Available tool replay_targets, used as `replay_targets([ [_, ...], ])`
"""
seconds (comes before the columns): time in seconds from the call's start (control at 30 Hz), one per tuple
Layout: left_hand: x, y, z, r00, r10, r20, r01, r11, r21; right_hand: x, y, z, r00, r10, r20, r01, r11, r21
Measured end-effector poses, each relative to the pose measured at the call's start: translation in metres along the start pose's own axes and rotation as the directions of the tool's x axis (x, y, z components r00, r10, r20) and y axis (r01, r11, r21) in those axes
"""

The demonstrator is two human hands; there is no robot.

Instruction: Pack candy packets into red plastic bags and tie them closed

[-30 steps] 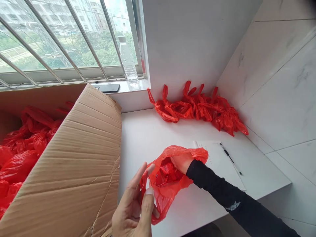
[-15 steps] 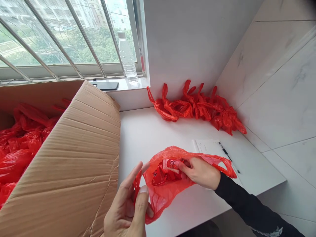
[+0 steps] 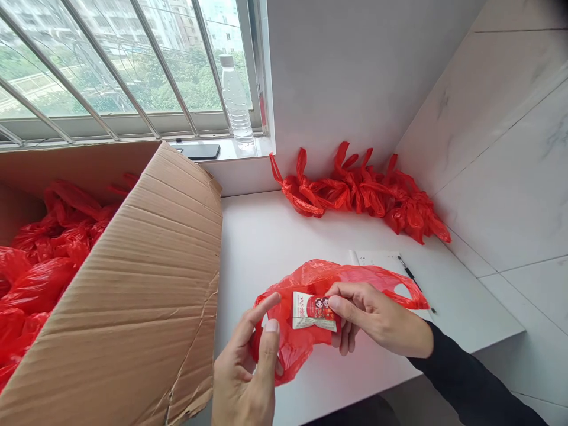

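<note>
My right hand (image 3: pixel 377 316) pinches a small wrapped candy packet (image 3: pixel 314 312) between thumb and fingers. The packet is white and red, with printed characters and cartoon figures. It is held up over the mouth of a thin red plastic bag (image 3: pixel 322 271), covering part of the bag's inside. On the left, my left hand (image 3: pixel 252 361) has the bag's near rim caught in its lower fingers. Its index finger is stretched out and the thumb stands apart from it. The bag sits spread on the white table, one handle loop lying to the right.
A cardboard box (image 3: pixel 151 284) at left holds several red bags (image 3: pixel 39 284). Tied red bags (image 3: pixel 355 192) line the table's back edge by the wall. A notebook (image 3: pixel 377 258) and pen (image 3: pixel 410 273) lie behind the bag. A bottle (image 3: pixel 237 106) and phone (image 3: pixel 202 152) are on the windowsill.
My right hand has come up out of the bag with the candy packet, its printed side now in full sight. My left hand has shifted slightly right, still at the bag's rim.
</note>
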State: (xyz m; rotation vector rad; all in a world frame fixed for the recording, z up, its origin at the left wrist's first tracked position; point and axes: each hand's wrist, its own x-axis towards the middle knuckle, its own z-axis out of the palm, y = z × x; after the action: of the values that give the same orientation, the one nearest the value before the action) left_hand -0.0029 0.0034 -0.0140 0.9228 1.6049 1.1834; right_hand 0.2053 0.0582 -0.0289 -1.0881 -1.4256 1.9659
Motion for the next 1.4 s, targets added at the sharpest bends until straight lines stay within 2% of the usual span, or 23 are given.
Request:
replay_targets([
  [0.17,0.002,0.0,0.008,0.991,0.006,0.132,-0.009,1.0,0.017,0.0,-0.002,-0.002,1.0,0.007,0.026,-0.008,1.0,0.028],
  [0.33,0.002,0.003,0.013,0.957,-0.03,0.289,0.018,0.999,0.044,0.0,-0.003,-0.004,0.999,-0.002,0.038,0.001,0.999,0.032],
  [0.6,0.0,0.003,0.015,0.957,-0.078,0.278,0.083,0.997,-0.005,0.001,-0.005,-0.007,0.999,-0.018,0.029,0.017,0.999,0.04],
  [0.9,0.0,0.002,0.014,0.941,-0.097,0.323,0.092,0.995,0.032,0.001,-0.006,-0.008,0.998,-0.03,0.053,0.026,0.997,0.071],
  [1.03,0.0,0.003,0.013,0.946,-0.062,0.317,0.058,0.998,0.022,0.0,-0.005,-0.012,0.999,-0.013,0.042,0.011,0.999,0.038],
  [1.13,0.0,0.004,0.006,0.974,-0.049,0.223,0.04,0.998,0.045,-0.002,-0.003,-0.019,1.0,0.01,-0.02,-0.011,0.999,-0.052],
  [1.23,0.0,0.007,-0.002,0.996,-0.021,0.085,0.018,0.999,0.042,-0.004,0.003,-0.023,0.988,0.022,-0.154,-0.069,0.948,-0.309],
  [1.33,-0.004,0.012,-0.004,1.0,0.015,-0.01,-0.015,1.0,0.006,-0.003,0.008,-0.016,0.956,-0.025,-0.291,-0.177,0.744,-0.644],
  [1.4,-0.007,0.013,-0.003,0.999,0.024,-0.042,-0.023,1.0,0.019,0.0,0.009,-0.007,0.943,-0.084,-0.323,-0.21,0.601,-0.771],
])
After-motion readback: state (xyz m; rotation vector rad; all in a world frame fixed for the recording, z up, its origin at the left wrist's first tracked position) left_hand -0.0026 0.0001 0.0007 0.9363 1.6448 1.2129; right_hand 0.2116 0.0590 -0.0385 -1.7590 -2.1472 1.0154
